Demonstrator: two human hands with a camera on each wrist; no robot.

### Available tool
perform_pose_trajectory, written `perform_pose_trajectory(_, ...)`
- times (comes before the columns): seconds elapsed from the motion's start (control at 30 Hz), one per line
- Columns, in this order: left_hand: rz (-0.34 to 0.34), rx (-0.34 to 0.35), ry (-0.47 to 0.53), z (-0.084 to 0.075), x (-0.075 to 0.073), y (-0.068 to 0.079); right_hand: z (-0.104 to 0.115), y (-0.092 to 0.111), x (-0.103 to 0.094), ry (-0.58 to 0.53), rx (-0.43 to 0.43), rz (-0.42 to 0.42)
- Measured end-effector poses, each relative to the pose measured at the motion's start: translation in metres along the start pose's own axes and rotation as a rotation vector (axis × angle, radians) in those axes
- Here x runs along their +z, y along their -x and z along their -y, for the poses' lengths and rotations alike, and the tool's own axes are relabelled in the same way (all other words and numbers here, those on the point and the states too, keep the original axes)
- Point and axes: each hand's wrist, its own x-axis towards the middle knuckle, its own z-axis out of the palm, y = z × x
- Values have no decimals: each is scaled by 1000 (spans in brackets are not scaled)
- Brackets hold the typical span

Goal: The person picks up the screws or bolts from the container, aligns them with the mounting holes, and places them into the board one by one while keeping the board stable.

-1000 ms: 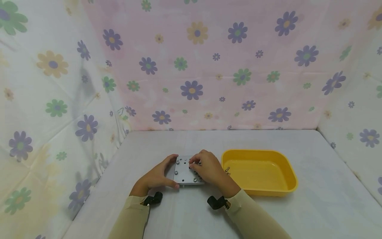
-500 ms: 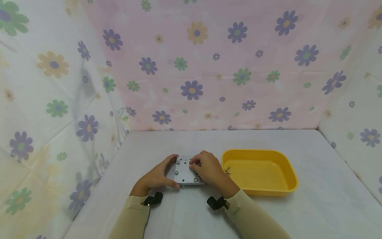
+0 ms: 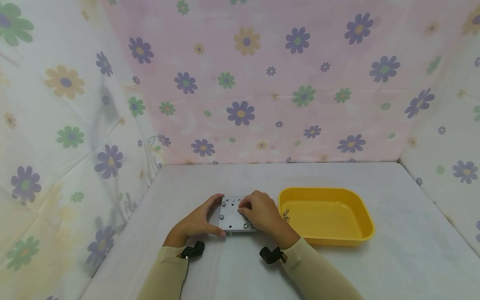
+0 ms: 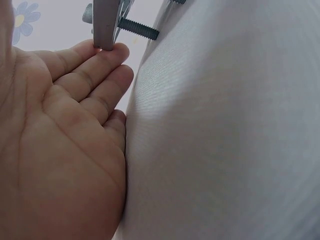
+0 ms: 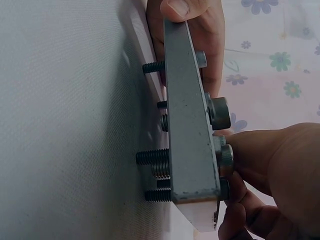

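A light grey metal plate [image 3: 231, 220], drilled with holes and fitted with several socket-head bolts [image 3: 221, 216], is held just above the white table. My left hand [image 3: 198, 217] grips its left end, thumb at the near edge and fingers at the far edge. Threaded shanks [image 5: 152, 156] stick out under the plate in the right wrist view. Over the plate's right half, my right hand [image 3: 262, 211] has thumb and fingertips pinched together on a bolt, mostly hidden by the fingers. Larger bolt heads [image 5: 220, 114] stand on the top face near those fingers.
Right of the plate stands a yellow tray [image 3: 330, 241], with several loose bolts [image 3: 286, 215] at its left end, close by my right wrist. Flowered cloth [image 3: 270, 125] walls the table at the back and both sides.
The right thumb and fingertips turn slightly at the same spot on the plate. The left hand, plate and tray stay in place.
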Motion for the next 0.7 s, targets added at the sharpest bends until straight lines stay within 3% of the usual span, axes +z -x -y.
perform_pose_trajectory(0.7, 17, 38, 2, 4, -1, -1, 2, 2, -2, -28, 12, 12)
